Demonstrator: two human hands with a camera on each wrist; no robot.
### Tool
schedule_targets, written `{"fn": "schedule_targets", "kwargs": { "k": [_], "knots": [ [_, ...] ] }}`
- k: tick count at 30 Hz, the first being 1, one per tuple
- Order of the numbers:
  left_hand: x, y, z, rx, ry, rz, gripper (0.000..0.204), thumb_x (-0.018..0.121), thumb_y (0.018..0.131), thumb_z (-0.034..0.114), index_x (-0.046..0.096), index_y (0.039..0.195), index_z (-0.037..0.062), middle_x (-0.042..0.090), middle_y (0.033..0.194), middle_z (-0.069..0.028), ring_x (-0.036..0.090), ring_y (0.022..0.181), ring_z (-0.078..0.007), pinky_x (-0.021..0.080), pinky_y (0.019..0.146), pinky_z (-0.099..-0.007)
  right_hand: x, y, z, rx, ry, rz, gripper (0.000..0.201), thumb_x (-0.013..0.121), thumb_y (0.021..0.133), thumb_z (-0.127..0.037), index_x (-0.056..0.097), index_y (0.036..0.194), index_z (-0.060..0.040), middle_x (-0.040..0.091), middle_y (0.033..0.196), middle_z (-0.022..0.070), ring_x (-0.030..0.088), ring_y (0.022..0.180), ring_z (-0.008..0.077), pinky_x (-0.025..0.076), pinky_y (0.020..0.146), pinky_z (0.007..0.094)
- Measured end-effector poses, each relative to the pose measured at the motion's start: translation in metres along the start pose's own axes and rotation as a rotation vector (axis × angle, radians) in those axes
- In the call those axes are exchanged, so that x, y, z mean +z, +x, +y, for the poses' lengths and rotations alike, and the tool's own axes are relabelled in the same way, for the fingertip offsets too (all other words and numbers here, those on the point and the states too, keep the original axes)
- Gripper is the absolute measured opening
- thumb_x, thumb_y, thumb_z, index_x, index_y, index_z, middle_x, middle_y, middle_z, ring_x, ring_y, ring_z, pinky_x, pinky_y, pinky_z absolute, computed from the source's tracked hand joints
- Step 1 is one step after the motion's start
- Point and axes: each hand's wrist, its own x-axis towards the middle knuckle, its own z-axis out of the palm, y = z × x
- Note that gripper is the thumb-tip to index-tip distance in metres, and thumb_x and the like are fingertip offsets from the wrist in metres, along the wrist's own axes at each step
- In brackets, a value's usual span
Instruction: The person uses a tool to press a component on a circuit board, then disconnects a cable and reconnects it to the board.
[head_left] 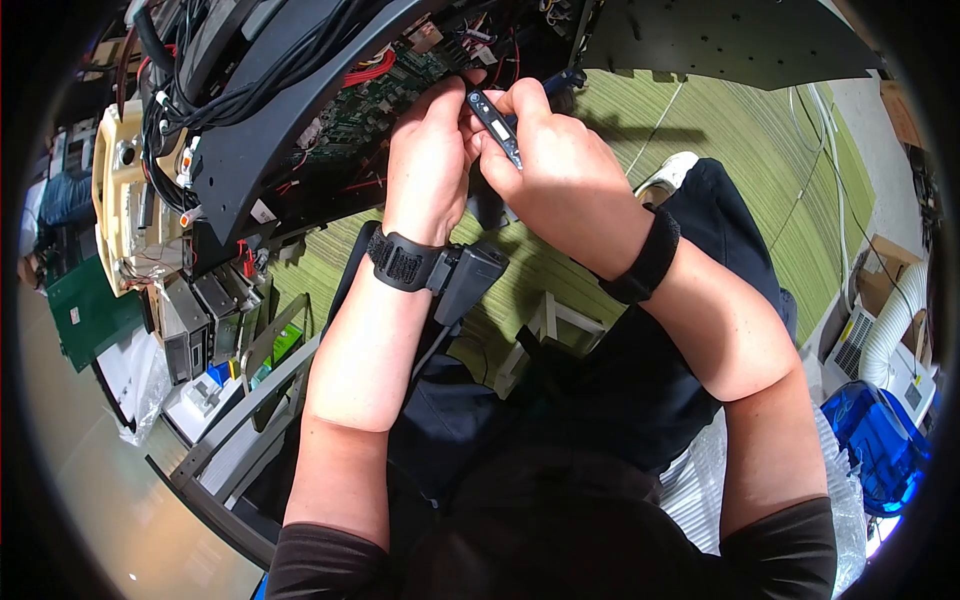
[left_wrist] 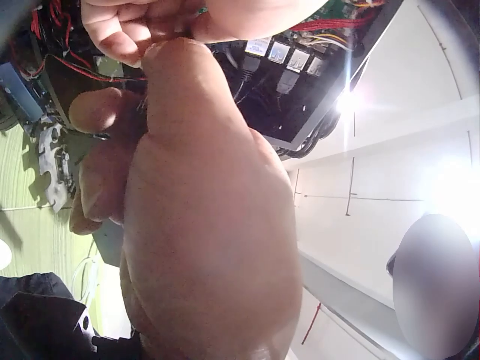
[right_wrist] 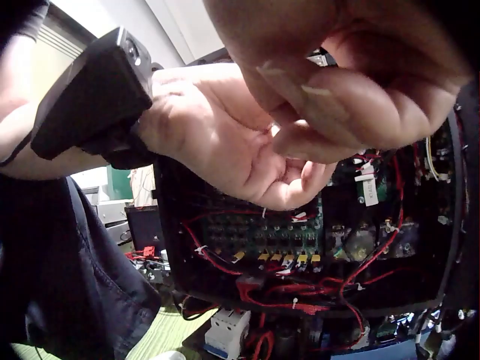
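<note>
A slim black voltage tester pen (head_left: pixel 497 130) with a small pale display window slants between the two hands in the head view. My right hand (head_left: pixel 560 165) grips it, thumb on the near side and index finger by its upper end. My left hand (head_left: pixel 430 150) meets that upper end with bent fingers and thumb. In the left wrist view the left thumb (left_wrist: pixel 180 67) reaches the right fingertips (left_wrist: pixel 120 37). Curled right fingers (right_wrist: pixel 360 112) overlap the left hand (right_wrist: pixel 232 142) in the right wrist view, where the pen is hidden.
An open black equipment cabinet (head_left: pixel 240 180) stands just ahead, with green circuit boards (right_wrist: pixel 277 232) and red wires (right_wrist: pixel 375 277) inside. Thick black cables (head_left: pixel 290 70) run along its top. A dark panel (head_left: pixel 730 40) sticks out to the right; a metal frame (head_left: pixel 245 420) stands at left.
</note>
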Motion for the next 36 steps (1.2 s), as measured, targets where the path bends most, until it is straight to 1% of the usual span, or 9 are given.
{"fn": "schedule_targets", "kwargs": {
  "k": [10, 13, 20, 29, 36],
  "knots": [
    [0.0005, -0.0038, 0.0023, 0.001, -0.001, -0.017, 0.025, 0.046, 0.095, 0.016, 0.058, 0.104, -0.0029, 0.064, 0.084, -0.0099, 0.052, 0.062, -0.0071, 0.044, 0.057, -0.0204, -0.0029, -0.0011, -0.0051, 0.053, -0.006, -0.029, 0.033, 0.057, 0.087, -0.025, 0.045, 0.104, 0.0008, 0.062, 0.074, 0.0224, 0.062, 0.073, 0.0383, 0.049, 0.065, 0.0446],
    [0.0005, -0.0043, 0.0022, 0.011, -0.005, -0.017, 0.025, 0.045, 0.095, 0.016, 0.058, 0.104, -0.0035, 0.064, 0.084, -0.0101, 0.052, 0.062, -0.0072, 0.044, 0.057, -0.0203, -0.0009, -0.0013, -0.0032, 0.035, -0.024, -0.003, 0.033, 0.057, 0.087, -0.025, 0.045, 0.103, 0.0007, 0.062, 0.073, 0.0223, 0.062, 0.071, 0.0383, 0.049, 0.064, 0.0442],
    [0.0023, -0.004, 0.0029, -0.002, -0.045, 0.001, 0.025, 0.045, 0.095, 0.016, 0.058, 0.103, -0.0039, 0.063, 0.084, -0.0101, 0.052, 0.063, -0.0078, 0.045, 0.058, -0.0207, -0.002, -0.001, -0.0046, 0.038, 0.001, -0.007, 0.033, 0.057, 0.087, -0.025, 0.046, 0.104, 0.0009, 0.061, 0.073, 0.0228, 0.062, 0.071, 0.0381, 0.049, 0.063, 0.0439],
    [0.0002, -0.0076, 0.0014, -0.027, 0.004, -0.017, 0.025, 0.044, 0.095, 0.015, 0.058, 0.103, -0.0035, 0.064, 0.084, -0.0102, 0.052, 0.062, -0.0088, 0.045, 0.058, -0.0216, -0.0021, -0.0031, -0.0053, 0.047, -0.061, -0.039, 0.034, 0.056, 0.087, -0.027, 0.046, 0.104, 0.0011, 0.062, 0.074, 0.0234, 0.062, 0.073, 0.0387, 0.048, 0.066, 0.0445],
    [-0.0007, -0.0056, 0.002, -0.039, 0.031, -0.007, 0.024, 0.045, 0.094, 0.015, 0.058, 0.104, -0.0035, 0.063, 0.084, -0.0095, 0.051, 0.061, -0.0074, 0.044, 0.056, -0.0207, 0.001, -0.0016, -0.0007, 0.042, -0.05, -0.029, 0.034, 0.056, 0.087, -0.026, 0.045, 0.104, 0.0015, 0.062, 0.073, 0.0235, 0.061, 0.073, 0.0392, 0.049, 0.066, 0.0451]
  ]
}}
